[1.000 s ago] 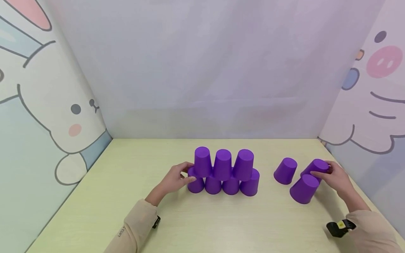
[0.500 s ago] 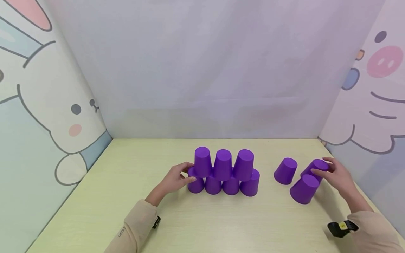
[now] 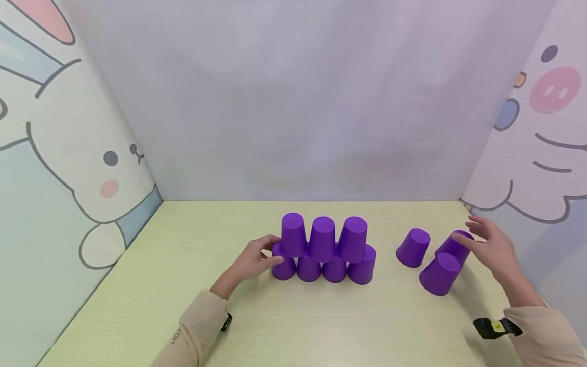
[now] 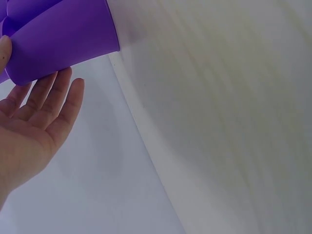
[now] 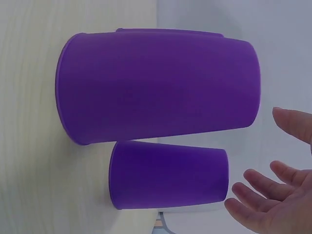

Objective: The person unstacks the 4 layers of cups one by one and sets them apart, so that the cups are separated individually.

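A lower row of several upside-down purple cups (image 3: pixel 309 269) stands on the table, and three more upside-down cups (image 3: pixel 323 239) are stacked over its gaps. At the left end, my left hand (image 3: pixel 254 258) lies against the end cup (image 3: pixel 284 268), its relaxed fingers and thumb on either side; in the left wrist view the fingertips meet the cup's side (image 4: pixel 63 41). To the right stand three separate upside-down cups. My right hand (image 3: pixel 495 250) hovers spread just above and right of the rear one (image 3: pixel 454 247). The front cup (image 3: pixel 440 274) and the left cup (image 3: pixel 413 248) are untouched.
The pale wooden table (image 3: pixel 293 326) meets a grey-white back wall (image 3: pixel 312 127). Side panels with cartoon animals border it left and right. Each wrist carries a black strap device, plainly seen on the right wrist (image 3: pixel 495 328).
My right hand has come off the rear right cup, lifting and spreading its fingers. My left hand and all the cups have stayed in place.
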Demonstrator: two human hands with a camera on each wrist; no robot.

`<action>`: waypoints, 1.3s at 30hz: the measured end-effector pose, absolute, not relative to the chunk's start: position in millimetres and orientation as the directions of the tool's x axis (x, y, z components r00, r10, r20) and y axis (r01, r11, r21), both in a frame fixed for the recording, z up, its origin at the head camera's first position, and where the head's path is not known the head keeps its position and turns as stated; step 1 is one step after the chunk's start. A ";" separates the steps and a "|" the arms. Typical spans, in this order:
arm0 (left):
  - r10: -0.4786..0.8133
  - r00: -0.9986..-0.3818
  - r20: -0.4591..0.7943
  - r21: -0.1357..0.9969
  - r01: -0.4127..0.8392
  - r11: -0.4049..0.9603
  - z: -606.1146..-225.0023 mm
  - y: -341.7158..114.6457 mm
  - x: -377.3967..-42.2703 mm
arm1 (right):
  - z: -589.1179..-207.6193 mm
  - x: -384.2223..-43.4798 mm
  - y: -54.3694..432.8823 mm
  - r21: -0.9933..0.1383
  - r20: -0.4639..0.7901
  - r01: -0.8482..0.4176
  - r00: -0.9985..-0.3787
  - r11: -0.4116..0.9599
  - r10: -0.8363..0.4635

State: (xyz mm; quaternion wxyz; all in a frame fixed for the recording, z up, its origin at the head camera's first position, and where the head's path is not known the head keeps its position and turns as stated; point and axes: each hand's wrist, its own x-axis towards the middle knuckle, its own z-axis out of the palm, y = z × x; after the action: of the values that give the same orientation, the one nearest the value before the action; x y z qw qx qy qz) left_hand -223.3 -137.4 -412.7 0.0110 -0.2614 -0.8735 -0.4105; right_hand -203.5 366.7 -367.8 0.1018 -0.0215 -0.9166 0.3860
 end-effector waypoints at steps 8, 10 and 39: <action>0.450 -0.861 0.235 0.712 0.468 0.523 -412.6 -137.7 -223.8 | -356.2 -200.5 355.5 -0.723 0.235 -0.127 -0.969 0.679 0.069; 0.452 -0.860 0.239 0.714 0.471 0.518 -412.6 -137.7 -224.0 | -353.9 -199.8 350.9 -0.732 0.255 -0.165 -0.966 0.662 0.040; 0.450 -0.863 0.228 0.724 0.460 0.514 -412.4 -137.9 -225.3 | -342.3 -200.9 295.3 -0.755 0.390 -0.420 -0.905 0.504 -0.170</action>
State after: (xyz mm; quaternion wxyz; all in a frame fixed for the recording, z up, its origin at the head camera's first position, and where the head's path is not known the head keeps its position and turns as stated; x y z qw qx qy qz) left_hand -225.3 -137.9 -412.4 0.0058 -0.2614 -0.8702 -0.4177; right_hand -200.9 295.3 -342.3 0.1338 0.1720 -0.8568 0.4673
